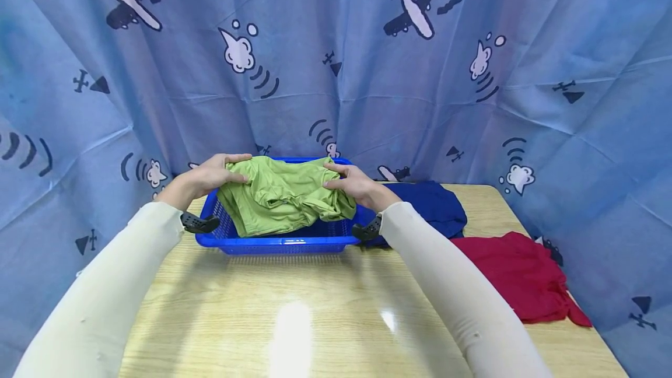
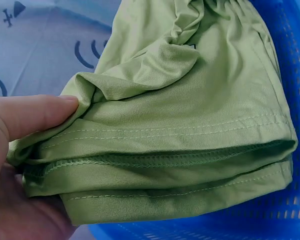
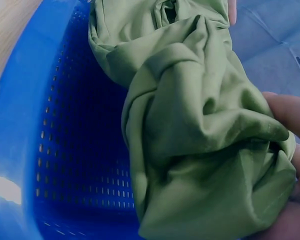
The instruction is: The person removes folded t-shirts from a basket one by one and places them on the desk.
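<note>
A green garment (image 1: 286,191), folded in layers with stitched hems, hangs over and partly inside a blue plastic basket (image 1: 283,245). It looks like a pair of shorts in the left wrist view. My left hand (image 1: 212,174) pinches its left side, thumb on top and fingers beneath the hem (image 2: 155,135). On the other side my right hand (image 1: 359,184) grips the bunched right end, where the cloth (image 3: 195,150) folds over itself. Perforated basket wall (image 3: 90,150) shows below the cloth in the right wrist view. Some of the basket's inside is hidden by the garment.
Right of the basket lies a dark blue cloth (image 1: 433,209), partly behind the right forearm. A red cloth (image 1: 520,276) lies near the right edge of the wooden table (image 1: 236,319). A blue curtain (image 1: 294,63) with printed airplanes hangs behind.
</note>
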Motion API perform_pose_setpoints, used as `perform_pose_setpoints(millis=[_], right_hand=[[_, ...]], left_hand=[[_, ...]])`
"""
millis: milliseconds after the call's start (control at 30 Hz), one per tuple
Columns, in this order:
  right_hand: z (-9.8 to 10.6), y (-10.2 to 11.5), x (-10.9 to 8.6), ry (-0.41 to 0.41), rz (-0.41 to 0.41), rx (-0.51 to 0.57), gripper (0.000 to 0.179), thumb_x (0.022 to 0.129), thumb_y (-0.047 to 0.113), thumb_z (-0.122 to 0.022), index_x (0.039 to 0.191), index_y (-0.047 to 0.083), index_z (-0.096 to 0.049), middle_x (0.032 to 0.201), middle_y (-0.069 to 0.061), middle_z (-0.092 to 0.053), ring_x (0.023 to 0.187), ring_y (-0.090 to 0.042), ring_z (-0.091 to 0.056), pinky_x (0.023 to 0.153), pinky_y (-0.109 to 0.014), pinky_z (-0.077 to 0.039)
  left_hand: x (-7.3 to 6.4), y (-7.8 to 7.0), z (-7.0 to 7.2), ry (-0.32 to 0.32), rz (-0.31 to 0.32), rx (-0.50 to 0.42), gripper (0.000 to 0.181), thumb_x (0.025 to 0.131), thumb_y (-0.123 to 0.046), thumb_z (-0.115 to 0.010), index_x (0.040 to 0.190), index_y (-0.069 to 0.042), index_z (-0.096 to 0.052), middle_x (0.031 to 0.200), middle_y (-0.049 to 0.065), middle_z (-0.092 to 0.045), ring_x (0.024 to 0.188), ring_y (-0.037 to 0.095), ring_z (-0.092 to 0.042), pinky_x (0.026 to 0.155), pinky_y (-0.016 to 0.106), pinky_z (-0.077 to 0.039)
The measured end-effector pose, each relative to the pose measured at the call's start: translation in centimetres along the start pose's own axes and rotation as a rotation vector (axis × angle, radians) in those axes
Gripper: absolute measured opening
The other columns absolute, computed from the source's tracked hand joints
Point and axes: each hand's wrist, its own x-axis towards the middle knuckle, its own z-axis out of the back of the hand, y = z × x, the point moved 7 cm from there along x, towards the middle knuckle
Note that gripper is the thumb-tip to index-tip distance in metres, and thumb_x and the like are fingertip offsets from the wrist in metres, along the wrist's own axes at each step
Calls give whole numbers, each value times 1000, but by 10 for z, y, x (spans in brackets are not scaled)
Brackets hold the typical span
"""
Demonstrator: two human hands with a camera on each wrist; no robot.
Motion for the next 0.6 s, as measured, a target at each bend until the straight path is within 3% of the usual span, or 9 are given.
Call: perform_pose_setpoints(millis=[100, 167, 267, 333, 367, 467, 533, 600], right_hand=[[4, 5, -1, 1, 15, 24, 68, 99, 14, -64, 159, 24, -35, 173, -2, -5, 160, -28, -3, 127, -49, -23], [8, 6, -2, -5, 18, 35, 67, 99, 15, -65, 159, 26, -35, 173, 0, -6, 160, -27, -4, 126, -48, -24], [12, 7, -4, -5, 20, 34, 66, 99, 17, -65, 158, 29, -36, 173, 2, -7, 160, -25, -2, 128, -49, -20], [14, 8, -5, -8, 20, 25, 66, 99, 18, -65, 157, 30, -37, 172, 3, -7, 160, -24, 1, 129, -49, -17], [15, 9, -6, -9, 21, 21, 66, 99, 18, -65, 157, 30, -37, 172, 3, -7, 160, -24, 2, 129, -49, -15], [16, 12, -9, -9, 34, 16, 66, 99, 17, -65, 158, 29, -37, 172, 1, -8, 160, -24, 1, 129, -48, -17], [17, 15, -11, -12, 46, 18, 66, 99, 15, -65, 158, 28, -37, 172, 0, -8, 160, -25, -1, 128, -48, -21], [18, 18, -13, -16, 57, 12, 66, 99, 15, -65, 158, 28, -37, 172, 0, -9, 160, -25, -1, 127, -47, -22]], left_hand=[[-3, -7, 2, -13, -15, -10, 72, 99, -7, -60, 161, -8, -24, 160, 22, -38, 104, 4, -62, 84, 16, -53], [-4, -12, 3, -24, -24, -4, 72, 99, -8, -61, 161, -9, -25, 161, 22, -35, 118, 10, -59, 86, 15, -50], [-5, -16, 4, -35, -29, 4, 72, 99, -9, -62, 161, -10, -27, 166, 19, -25, 146, 27, -38, 103, 24, -46], [-6, -18, 4, -36, -34, 6, 72, 98, -10, -63, 161, -11, -27, 169, 18, -18, 154, 32, -21, 112, 31, -40], [-6, -19, 4, -35, -35, 1, 72, 98, -10, -63, 161, -10, -27, 169, 18, -18, 155, 33, -20, 112, 31, -40], [-9, -21, 3, -30, -47, -9, 73, 98, -10, -63, 161, -10, -26, 167, 19, -23, 145, 24, -38, 105, 24, -46], [-11, -22, 3, -25, -56, -23, 73, 98, -9, -62, 161, -9, -24, 164, 20, -31, 126, 12, -55, 89, 15, -50], [-12, -23, 3, -18, -64, -38, 73, 99, -8, -61, 162, -9, -23, 161, 21, -36, 109, 3, -61, 85, 14, -52]])
